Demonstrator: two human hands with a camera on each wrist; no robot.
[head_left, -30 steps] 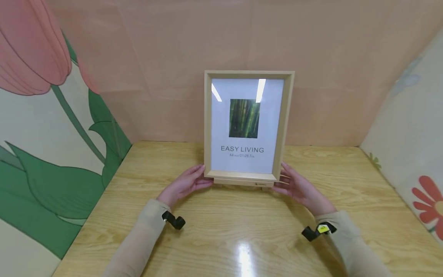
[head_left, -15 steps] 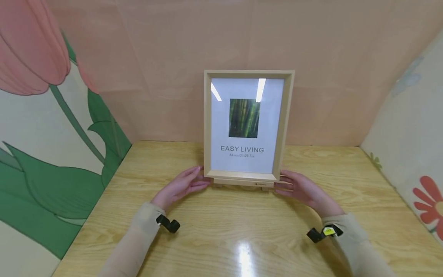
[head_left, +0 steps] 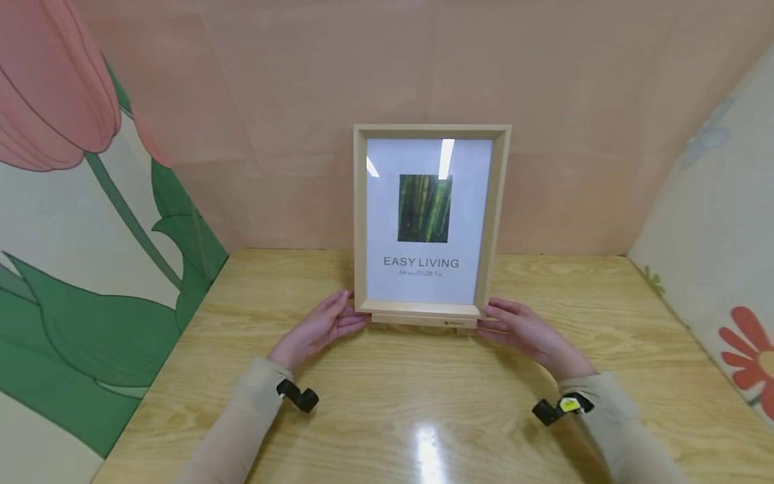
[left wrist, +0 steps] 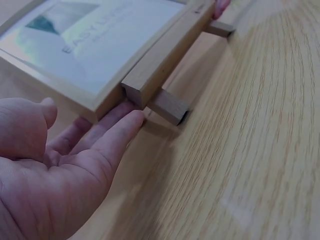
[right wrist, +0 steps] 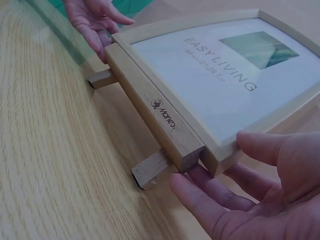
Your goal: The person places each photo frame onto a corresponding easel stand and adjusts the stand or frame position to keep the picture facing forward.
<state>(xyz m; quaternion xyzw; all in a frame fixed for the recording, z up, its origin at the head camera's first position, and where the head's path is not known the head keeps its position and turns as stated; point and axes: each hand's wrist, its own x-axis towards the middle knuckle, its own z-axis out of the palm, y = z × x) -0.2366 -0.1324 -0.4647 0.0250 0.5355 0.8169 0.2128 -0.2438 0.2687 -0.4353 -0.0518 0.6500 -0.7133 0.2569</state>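
A light wooden picture frame [head_left: 360,222] stands upright, leaning slightly back, on the ledge [head_left: 417,321] of a small wooden easel. Behind its glazing sits a sheet [head_left: 423,286] printed "EASY LIVING" under a green bamboo picture. My left hand [head_left: 317,329] is at the left lower corner, its extended fingers [left wrist: 120,132] touching the ledge end, thumb raised apart from the frame. At the opposite corner, my right hand [head_left: 532,336] sets its thumb [right wrist: 262,145] against the frame's front edge, fingers reaching behind and under the ledge. The frame hides most of the easel.
The easel's short feet [left wrist: 172,106] rest on a wood-grain table [head_left: 387,396]. A pink backdrop [head_left: 290,134] rises behind the table. Flower-printed panels, a left panel [head_left: 72,222] and a right panel [head_left: 725,222], flank it.
Both hands drew slightly outward half a second ago, then came back a little toward the frame. My right thumb has moved down to the frame's lower corner. The frame and easel look nearly unmoved.
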